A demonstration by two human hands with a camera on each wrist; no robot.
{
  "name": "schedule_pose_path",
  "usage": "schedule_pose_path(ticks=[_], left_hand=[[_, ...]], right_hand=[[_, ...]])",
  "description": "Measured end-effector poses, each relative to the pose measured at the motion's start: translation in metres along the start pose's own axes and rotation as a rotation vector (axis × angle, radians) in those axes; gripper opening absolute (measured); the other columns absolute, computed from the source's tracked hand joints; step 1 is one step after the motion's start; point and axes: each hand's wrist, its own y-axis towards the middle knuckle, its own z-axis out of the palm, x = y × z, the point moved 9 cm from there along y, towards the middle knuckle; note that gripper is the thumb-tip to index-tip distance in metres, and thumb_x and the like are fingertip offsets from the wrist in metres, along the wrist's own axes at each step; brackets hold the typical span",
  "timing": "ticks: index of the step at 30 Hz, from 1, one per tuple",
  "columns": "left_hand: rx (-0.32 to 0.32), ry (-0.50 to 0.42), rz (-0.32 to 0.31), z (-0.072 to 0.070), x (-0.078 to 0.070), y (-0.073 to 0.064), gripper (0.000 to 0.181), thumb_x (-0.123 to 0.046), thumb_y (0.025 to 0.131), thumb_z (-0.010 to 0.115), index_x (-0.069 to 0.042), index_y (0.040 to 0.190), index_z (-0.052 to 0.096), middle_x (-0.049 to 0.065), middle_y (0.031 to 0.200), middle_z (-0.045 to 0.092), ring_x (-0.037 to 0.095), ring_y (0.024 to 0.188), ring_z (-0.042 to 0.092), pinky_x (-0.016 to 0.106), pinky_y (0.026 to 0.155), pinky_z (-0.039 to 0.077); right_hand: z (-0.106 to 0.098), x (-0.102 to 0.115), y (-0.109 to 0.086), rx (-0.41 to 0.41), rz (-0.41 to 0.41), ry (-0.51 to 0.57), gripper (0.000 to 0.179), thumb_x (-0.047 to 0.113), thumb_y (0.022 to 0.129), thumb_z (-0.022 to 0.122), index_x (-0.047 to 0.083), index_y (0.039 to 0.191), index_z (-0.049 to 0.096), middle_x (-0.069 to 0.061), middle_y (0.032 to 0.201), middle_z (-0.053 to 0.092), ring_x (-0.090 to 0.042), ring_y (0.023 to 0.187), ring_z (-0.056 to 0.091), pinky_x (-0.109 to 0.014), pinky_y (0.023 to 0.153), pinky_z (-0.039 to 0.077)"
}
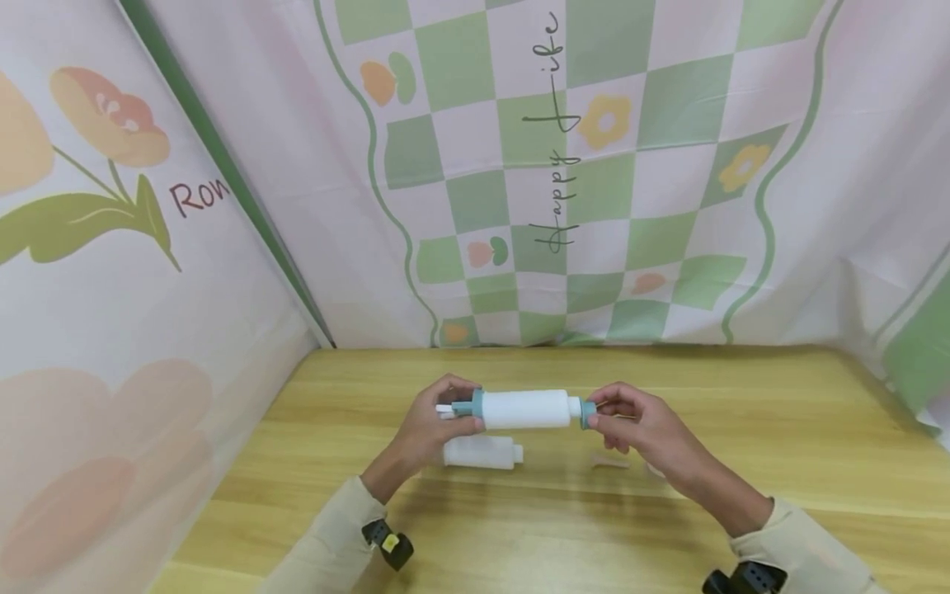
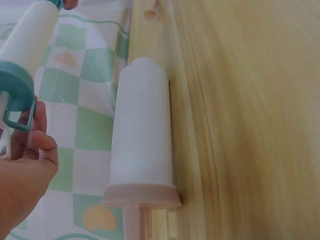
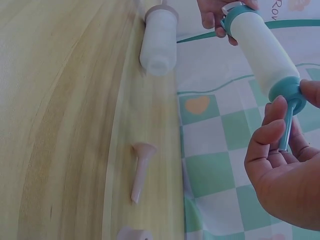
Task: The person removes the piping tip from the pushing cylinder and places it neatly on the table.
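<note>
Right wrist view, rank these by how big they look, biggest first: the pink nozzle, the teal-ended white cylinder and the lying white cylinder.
1. Teal-ended white cylinder
2. Lying white cylinder
3. Pink nozzle
That's apparent size only; distance from the camera may differ.

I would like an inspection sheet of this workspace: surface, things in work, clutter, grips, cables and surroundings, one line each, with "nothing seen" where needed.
Surface: wood-grained tabletop.
Job's things: white cylinder with teal collar, held above the tabletop; teal nozzle at its other end, how firmly seated cannot be told.
Clutter: pink-collared cylinder and pink nozzle lying apart; another pink piece, cut off by the picture edge.
Grips: left hand holds the collar end; right hand pinches the teal nozzle.
Cables: nothing seen.
Surroundings: green-and-white checked cloth behind, flower-printed cloth at the left.
</note>
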Motion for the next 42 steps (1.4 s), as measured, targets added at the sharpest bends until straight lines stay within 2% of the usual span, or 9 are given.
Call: schedule_pose_path(ticks=[6, 15, 20, 26, 29, 35, 42], left_hand=[[0.015, 0.022, 0.000, -0.004, -0.001, 0.004, 0.046, -0.010, 0.083, 0.080, -0.004, 0.125, 0.062, 0.012, 0.123, 0.061, 0.026, 0.108, 0.058, 0.038, 0.088, 0.053], [0.131, 0.006, 0.035, -0.003, -0.008, 0.011, 0.047, -0.004, 0.082, 0.080, -0.001, 0.124, 0.060, 0.015, 0.120, 0.064, 0.029, 0.110, 0.060, 0.040, 0.085, 0.056], [0.161, 0.029, 0.053, -0.006, -0.012, 0.015, 0.050, -0.002, 0.078, 0.082, -0.001, 0.123, 0.060, 0.014, 0.116, 0.067, 0.029, 0.107, 0.064, 0.041, 0.085, 0.057], [0.194, 0.033, 0.038, -0.010, -0.011, 0.018, 0.051, -0.001, 0.079, 0.082, -0.002, 0.124, 0.059, 0.013, 0.117, 0.067, 0.029, 0.108, 0.063, 0.042, 0.086, 0.057], [0.196, 0.041, 0.029, -0.013, -0.012, 0.020, 0.051, -0.002, 0.079, 0.082, -0.002, 0.124, 0.058, 0.014, 0.117, 0.066, 0.030, 0.109, 0.063, 0.042, 0.086, 0.056], [0.159, 0.052, 0.021, -0.023, -0.012, 0.024, 0.054, -0.001, 0.079, 0.082, -0.003, 0.127, 0.057, 0.016, 0.121, 0.065, 0.031, 0.112, 0.062, 0.042, 0.084, 0.057], [0.132, 0.117, 0.057, -0.031, -0.011, 0.032, 0.055, -0.002, 0.081, 0.081, -0.003, 0.129, 0.056, 0.015, 0.123, 0.064, 0.030, 0.116, 0.060, 0.040, 0.091, 0.054]], right_hand=[[-0.003, 0.001, 0.001, -0.008, -0.010, -0.004, 0.035, 0.015, 0.097, 0.066, -0.008, 0.121, 0.053, -0.016, 0.100, 0.061, -0.021, 0.072, 0.059, -0.025, 0.057, 0.048], [-0.005, 0.000, 0.002, -0.002, -0.017, 0.013, 0.035, 0.014, 0.097, 0.066, -0.009, 0.121, 0.052, -0.017, 0.100, 0.060, -0.021, 0.071, 0.058, -0.026, 0.056, 0.048], [-0.006, -0.001, 0.002, 0.003, -0.018, -0.001, 0.036, 0.014, 0.098, 0.066, -0.008, 0.122, 0.052, -0.017, 0.101, 0.060, -0.021, 0.071, 0.058, -0.028, 0.057, 0.049], [-0.007, -0.001, 0.003, 0.012, -0.015, -0.004, 0.036, 0.014, 0.098, 0.066, -0.008, 0.122, 0.052, -0.017, 0.101, 0.059, -0.022, 0.071, 0.058, -0.028, 0.057, 0.049], [-0.008, 0.000, 0.005, 0.011, -0.015, -0.016, 0.036, 0.015, 0.098, 0.066, -0.008, 0.122, 0.052, -0.017, 0.100, 0.059, -0.023, 0.071, 0.058, -0.028, 0.057, 0.048], [-0.012, 0.000, 0.008, 0.009, -0.007, -0.048, 0.038, 0.018, 0.099, 0.065, -0.007, 0.124, 0.052, -0.019, 0.099, 0.059, -0.025, 0.072, 0.058, -0.029, 0.056, 0.047], [-0.013, -0.001, 0.010, 0.012, 0.004, -0.043, 0.039, 0.019, 0.099, 0.065, -0.006, 0.125, 0.051, -0.020, 0.101, 0.059, -0.025, 0.074, 0.058, -0.029, 0.057, 0.047]])
